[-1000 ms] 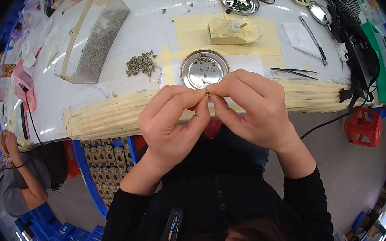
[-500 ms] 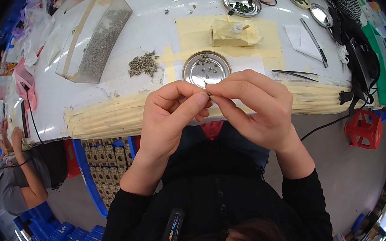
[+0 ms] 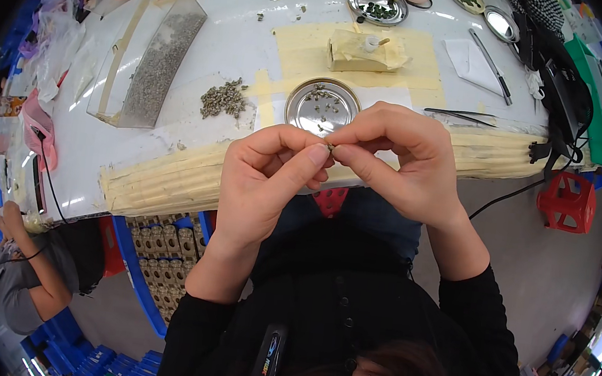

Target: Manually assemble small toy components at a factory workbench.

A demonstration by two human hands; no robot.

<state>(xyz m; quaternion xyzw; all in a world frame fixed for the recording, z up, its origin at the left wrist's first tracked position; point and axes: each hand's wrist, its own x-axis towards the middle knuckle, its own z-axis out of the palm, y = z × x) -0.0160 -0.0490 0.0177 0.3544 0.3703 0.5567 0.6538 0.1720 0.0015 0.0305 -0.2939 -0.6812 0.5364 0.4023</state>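
Head view: at frame centre, the bare left hand (image 3: 261,184) and bare right hand (image 3: 407,166) together pinch a tiny, dark greenish-grey piece (image 3: 330,148). Uneven finger pressure could flick it away, perhaps over the cream-coloured, ribbed table edging (image 3: 169,185) at lower left.

Wears a plain black long-sleeved top (image 3: 389,329), fastened down the middle with a row of small, dark, round buttons (image 3: 344,301). Has both sleeves stopping part-way along the forearms: left sleeve (image 3: 190,330) to the left of the button row, right sleeve (image 3: 482,317) to its right. Leaves left hand (image 3: 251,190) and right hand (image 3: 414,172) bare, both forward of the buttons. Also forward of the row, shows blue denim jeans (image 3: 393,234). Left of the buttons, bears a slim, black, round-ended strip (image 3: 270,357) with pale and coloured print.
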